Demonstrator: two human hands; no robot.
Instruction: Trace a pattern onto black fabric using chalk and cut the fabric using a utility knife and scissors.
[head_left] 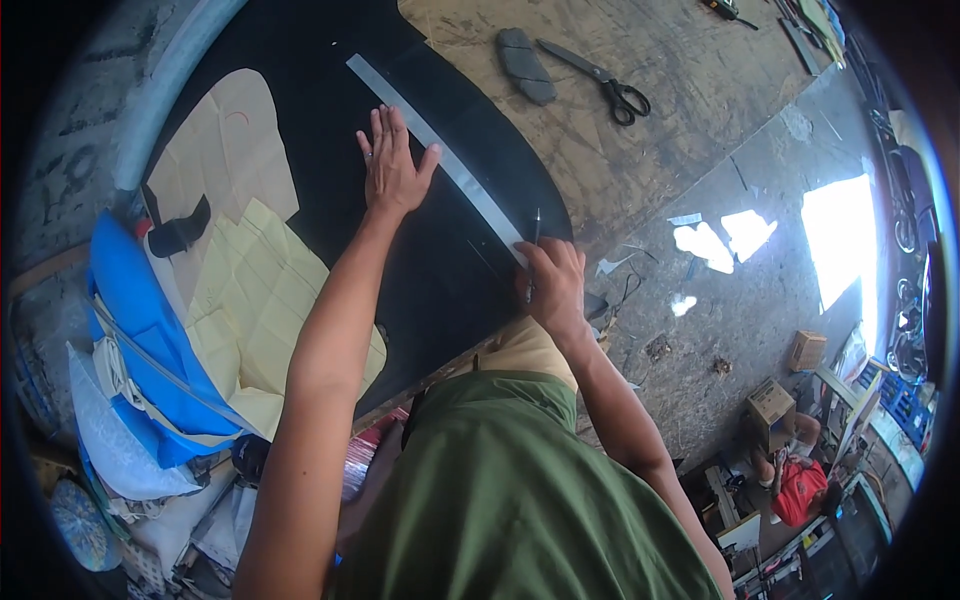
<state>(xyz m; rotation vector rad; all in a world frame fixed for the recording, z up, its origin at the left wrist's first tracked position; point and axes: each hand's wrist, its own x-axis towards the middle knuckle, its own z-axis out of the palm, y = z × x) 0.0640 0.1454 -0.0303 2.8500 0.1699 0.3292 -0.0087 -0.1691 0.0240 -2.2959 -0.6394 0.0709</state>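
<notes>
A long steel ruler (pixel 470 188) lies slantwise across a sheet of black material (pixel 330 130) on the worktable. My left hand (pixel 393 172) rests on the sheet with its fingers stretched out, the fingertips and thumb along the ruler's left edge. At the ruler's near end, my right hand (pixel 556 288) has its fingers closed round a slim silver pen (pixel 537 222) that points upward. Fingers of that hand also touch the ruler's end. A short pale line shows on the black sheet, left of my right hand.
Black-handled scissors (pixel 610 87) and a grey oblong block (pixel 525 68) lie on the brown tabletop (pixel 660 130). Beige (pixel 228 125) and yellow (pixel 265 290) paper patterns cover the sheet's left part. A blue bag (pixel 150 330) stands left. A person in red (pixel 800 490) sits at lower right.
</notes>
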